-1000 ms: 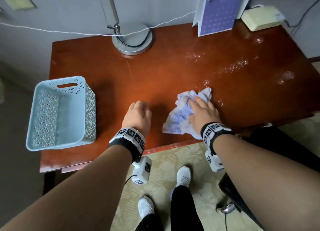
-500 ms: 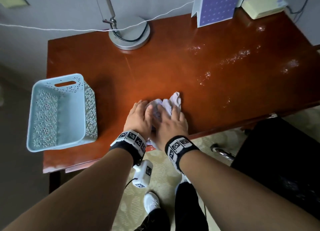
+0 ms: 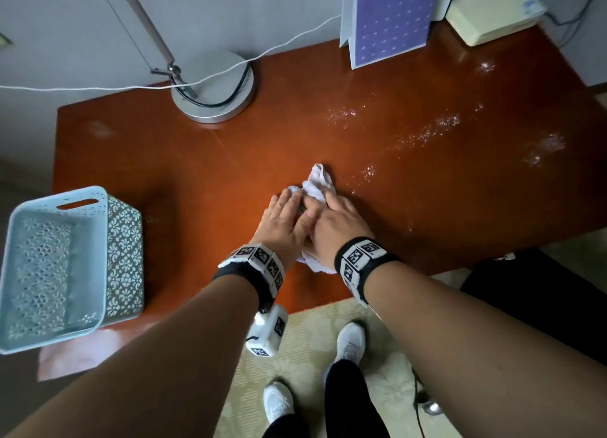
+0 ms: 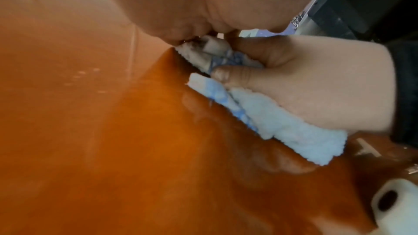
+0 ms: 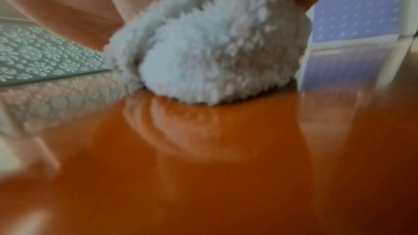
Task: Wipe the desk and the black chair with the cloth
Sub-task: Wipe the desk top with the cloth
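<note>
Bunching a fluffy white, blue-patterned cloth (image 3: 317,184) on the desk (image 3: 427,191), right hand (image 3: 338,227) pinches it; left hand (image 3: 282,220) lies flat, grip released.

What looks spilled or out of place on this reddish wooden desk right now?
Whitish speckled patches are scattered over the right half of the glossy reddish-brown wooden desk, like spilled droplets or powder. The crumpled white cloth under both hands has not reached them.

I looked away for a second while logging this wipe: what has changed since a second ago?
The right hand slid the cloth leftward across the desk to the left hand; both hands now press on it together. The basket, lamp base and wet streaks stayed put.
</note>
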Demonstrator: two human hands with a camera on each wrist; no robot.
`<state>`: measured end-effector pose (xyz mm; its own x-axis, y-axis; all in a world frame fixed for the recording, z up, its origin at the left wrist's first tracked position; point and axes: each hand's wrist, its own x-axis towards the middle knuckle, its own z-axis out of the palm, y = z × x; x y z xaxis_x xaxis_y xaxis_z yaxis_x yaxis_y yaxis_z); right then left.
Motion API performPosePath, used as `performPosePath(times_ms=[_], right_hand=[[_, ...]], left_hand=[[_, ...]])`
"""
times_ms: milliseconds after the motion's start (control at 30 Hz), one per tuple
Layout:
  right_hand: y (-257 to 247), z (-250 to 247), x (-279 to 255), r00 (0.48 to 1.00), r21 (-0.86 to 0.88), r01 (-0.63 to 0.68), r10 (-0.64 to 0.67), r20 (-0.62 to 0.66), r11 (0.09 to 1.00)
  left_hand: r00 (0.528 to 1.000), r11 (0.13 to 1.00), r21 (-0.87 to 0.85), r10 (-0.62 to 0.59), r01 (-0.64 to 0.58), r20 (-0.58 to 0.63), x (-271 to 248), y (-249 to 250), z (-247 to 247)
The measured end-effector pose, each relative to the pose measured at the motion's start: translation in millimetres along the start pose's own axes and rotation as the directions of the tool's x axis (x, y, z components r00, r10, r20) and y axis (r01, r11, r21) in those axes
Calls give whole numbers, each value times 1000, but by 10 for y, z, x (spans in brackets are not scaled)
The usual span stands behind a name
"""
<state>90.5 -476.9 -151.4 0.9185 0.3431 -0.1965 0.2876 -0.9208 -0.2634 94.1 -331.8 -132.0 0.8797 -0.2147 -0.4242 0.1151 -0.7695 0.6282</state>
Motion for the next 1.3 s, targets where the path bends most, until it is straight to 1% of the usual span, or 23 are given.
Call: performPosePath(times_ms=[100,167,200,233,300,333,400,533,700,800,900,967,1033,1100,1167,1300], right_hand=[[409,-153,12,996,-57,82,-80,36,995],[625,-249,51,996,-63,73,-69,54,995],[714,-284,87,999,-51,27,-25,49,998],[794,-321,133,999,-31,-46,46,27,998],[909,-375,254,980,6,-194,194,-34,981],[943,-385,314,971,6,-236,236,-47,972],[942,-363,377,962,-22,-270,269,-47,963],[951,-369,515,962,-50,-270,266,-68,962],[1052,-485,1089,964,-36,-259,256,-77,965],[1102,-517,1388,965,-31,-254,252,-68,967],[1147,-583,1637,969,-32,-242,240,-62,970],[1164,-634,1814,975,-51,-216,212,-67,975],[1166,-683,2009,979,-72,-196,190,-73,978],[1160,-720,2214,980,-73,-192,186,-75,979],[1133,-762,2414,980,-68,-192,187,-71,979],[1078,-880,2829,981,-51,-188,185,-62,981]], left_hand=[[999,997,82,3,-7,55,170,168,65],[995,991,136,2,-16,102,289,281,77],[994,990,143,2,-18,111,356,339,71],[994,989,145,-3,-13,109,427,394,56],[996,985,168,-40,26,81,576,474,2],[996,979,195,-66,53,58,643,489,-32],[993,965,239,-114,105,23,728,465,-97],[986,958,234,-163,166,-31,877,370,-223],[983,967,183,-165,178,-84,1126,370,-341],[974,973,139,-163,185,-158,1298,375,-413],[941,972,82,-188,219,-281,1478,367,-546],[903,965,50,-222,258,-369,1606,350,-675],[869,959,-5,-257,282,-423,1746,332,-820],[850,959,-71,-275,273,-450,1886,314,-960],[845,958,-138,-288,253,-451,2003,297,-1096],[837,963,-157,-269,221,-477,2186,258,-1346]])
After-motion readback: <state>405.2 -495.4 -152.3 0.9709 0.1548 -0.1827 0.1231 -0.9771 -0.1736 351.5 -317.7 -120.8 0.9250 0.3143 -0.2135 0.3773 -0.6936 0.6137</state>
